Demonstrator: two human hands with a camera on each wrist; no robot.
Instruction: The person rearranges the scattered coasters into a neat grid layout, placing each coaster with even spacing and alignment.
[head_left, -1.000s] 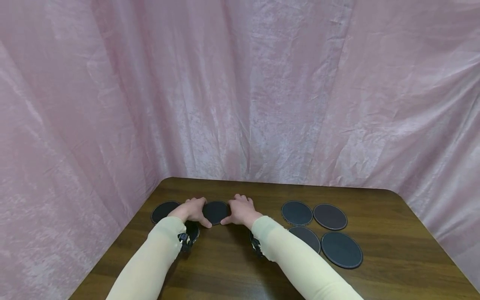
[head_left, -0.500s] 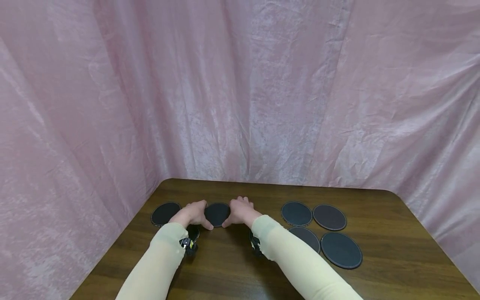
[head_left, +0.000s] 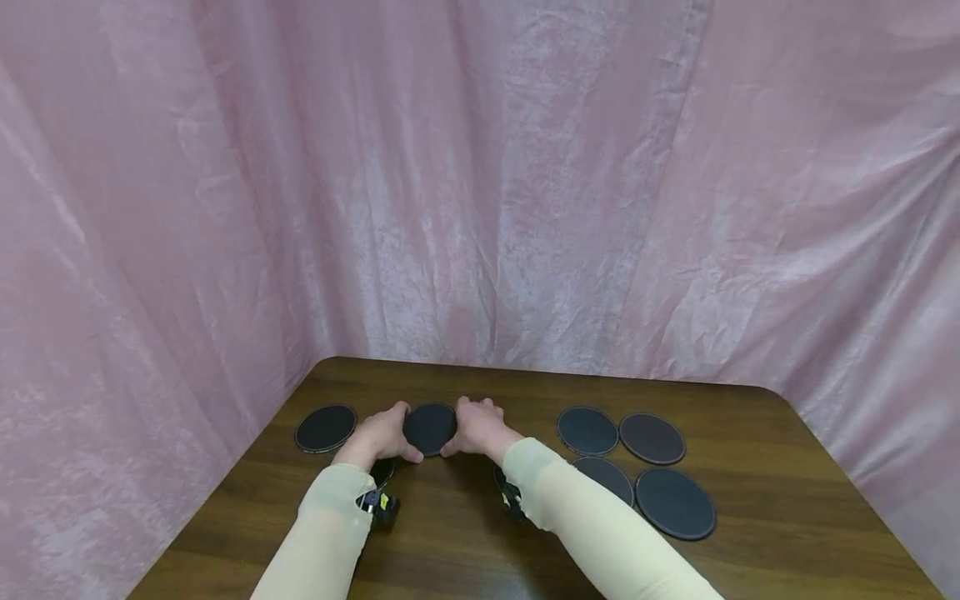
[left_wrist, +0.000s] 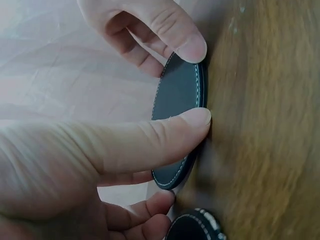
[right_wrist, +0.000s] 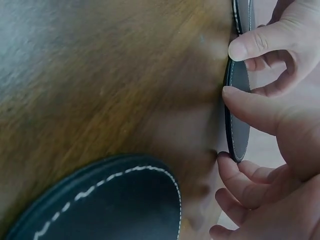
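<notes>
A round black coaster [head_left: 430, 429] with pale edge stitching lies between my two hands at the back left of the table. My left hand [head_left: 381, 435] holds its left edge, thumb at the near rim and fingers farther round. On the opposite edge my right hand [head_left: 480, 428] grips in the same way. In the left wrist view, my left thumb crosses the coaster [left_wrist: 175, 95] and both thumbs touch its rim. The right wrist view shows the coaster [right_wrist: 239, 120] edge-on, with fingertips at its side.
Another coaster [head_left: 326, 428] lies left of my left hand, and one [head_left: 384, 472] is partly hidden beneath that wrist. Several more, including a dark blue one [head_left: 676, 503] and a brownish one [head_left: 652, 439], lie to the right. A pink curtain [head_left: 480, 183] hangs behind the wooden table [head_left: 450, 542].
My left forearm has shifted right, uncovering more of the far-left coaster. The held coaster has hardly moved, and both hands stay at its edges. The head view has turned slightly.
</notes>
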